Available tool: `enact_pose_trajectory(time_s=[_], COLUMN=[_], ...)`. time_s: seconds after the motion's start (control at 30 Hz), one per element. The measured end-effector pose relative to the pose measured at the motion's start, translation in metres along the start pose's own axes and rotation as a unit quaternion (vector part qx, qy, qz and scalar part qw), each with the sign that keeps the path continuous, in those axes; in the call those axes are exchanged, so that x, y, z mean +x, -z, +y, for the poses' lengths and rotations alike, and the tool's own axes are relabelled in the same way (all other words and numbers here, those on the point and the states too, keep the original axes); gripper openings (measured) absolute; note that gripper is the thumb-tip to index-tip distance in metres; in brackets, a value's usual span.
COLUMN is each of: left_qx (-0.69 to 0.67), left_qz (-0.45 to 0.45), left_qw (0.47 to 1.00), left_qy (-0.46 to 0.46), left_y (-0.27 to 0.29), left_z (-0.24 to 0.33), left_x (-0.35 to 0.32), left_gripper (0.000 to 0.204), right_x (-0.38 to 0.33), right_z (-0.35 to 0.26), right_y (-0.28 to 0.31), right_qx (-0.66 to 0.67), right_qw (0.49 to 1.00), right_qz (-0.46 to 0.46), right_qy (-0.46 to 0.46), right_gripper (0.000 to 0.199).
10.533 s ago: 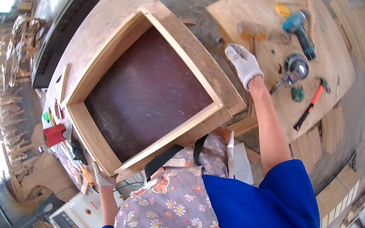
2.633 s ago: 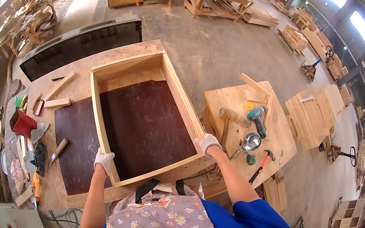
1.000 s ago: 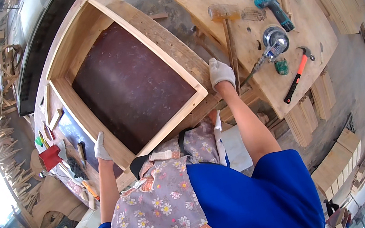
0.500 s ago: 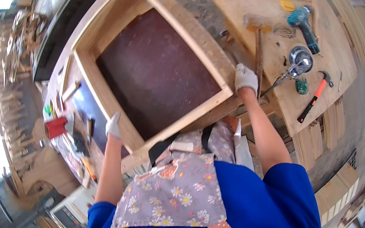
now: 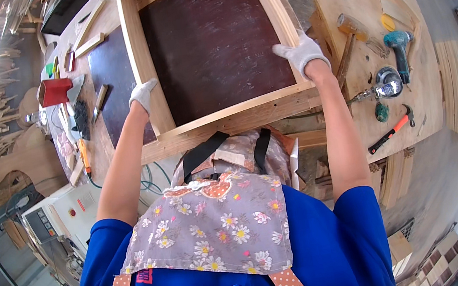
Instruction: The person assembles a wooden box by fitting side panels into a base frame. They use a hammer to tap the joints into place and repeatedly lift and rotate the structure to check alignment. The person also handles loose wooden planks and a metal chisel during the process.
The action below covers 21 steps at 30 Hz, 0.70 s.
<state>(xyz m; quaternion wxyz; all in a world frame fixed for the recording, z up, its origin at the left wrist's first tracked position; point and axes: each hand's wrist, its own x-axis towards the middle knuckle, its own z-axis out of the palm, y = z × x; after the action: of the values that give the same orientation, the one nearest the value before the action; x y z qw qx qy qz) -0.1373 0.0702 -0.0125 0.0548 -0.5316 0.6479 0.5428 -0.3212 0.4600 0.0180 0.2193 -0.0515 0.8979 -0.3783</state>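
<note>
A rectangular pale wooden frame point(image 5: 138, 47) lies in front of me around a dark reddish-brown panel point(image 5: 214, 44); whether the two are joined I cannot tell. My left hand point(image 5: 143, 95), in a whitish glove, is closed on the frame's left side near its close corner, fingertips over the top edge. On the right side rail sits my gloved right hand point(image 5: 303, 56), its thumb pointing inward over the rail and the other fingers around the outer side, partly hidden. Under the near rail runs a thick bench beam point(image 5: 227, 131).
On the right, a plywood-topped table point(image 5: 332, 3) carries a mallet point(image 5: 351, 27), a teal cordless drill point(image 5: 400, 52), a clear-bodied round tool point(image 5: 388, 84) and a claw hammer point(image 5: 391, 132). Left of the frame lie a red box-like piece point(image 5: 54, 91), a chisel-like tool point(image 5: 100, 102) and wood strips point(image 5: 90, 44).
My right hand has shifted from the frame's near right corner up onto its right rail, thumb now inside. The frame appears straighter in view; my viewpoint has turned too.
</note>
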Motion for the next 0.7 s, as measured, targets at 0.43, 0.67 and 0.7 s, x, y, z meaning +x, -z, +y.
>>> enact_pose_trajectory(time_s=[0.43,0.67,0.7], left_qx=[-0.007,0.036,0.014], left_qz=[-0.014,0.073,0.065], left_qw=[0.997,0.993,0.995], left_qy=[-0.073,-0.079,-0.081], left_y=[-0.006,-0.017,-0.015], left_z=[-0.011,-0.015,-0.018], left_x=[0.008,0.010,0.015], left_gripper=[0.045,0.036,0.037], right_x=[-0.002,-0.003,-0.002], right_z=[0.002,0.001,0.002], right_y=[-0.010,-0.008,-0.009], right_qx=[-0.162,-0.132,-0.137], right_qw=[0.984,0.987,0.986], right_qz=[0.077,0.085,0.088], right_qy=[-0.001,0.022,0.031], right_gripper=[0.045,0.037,0.037])
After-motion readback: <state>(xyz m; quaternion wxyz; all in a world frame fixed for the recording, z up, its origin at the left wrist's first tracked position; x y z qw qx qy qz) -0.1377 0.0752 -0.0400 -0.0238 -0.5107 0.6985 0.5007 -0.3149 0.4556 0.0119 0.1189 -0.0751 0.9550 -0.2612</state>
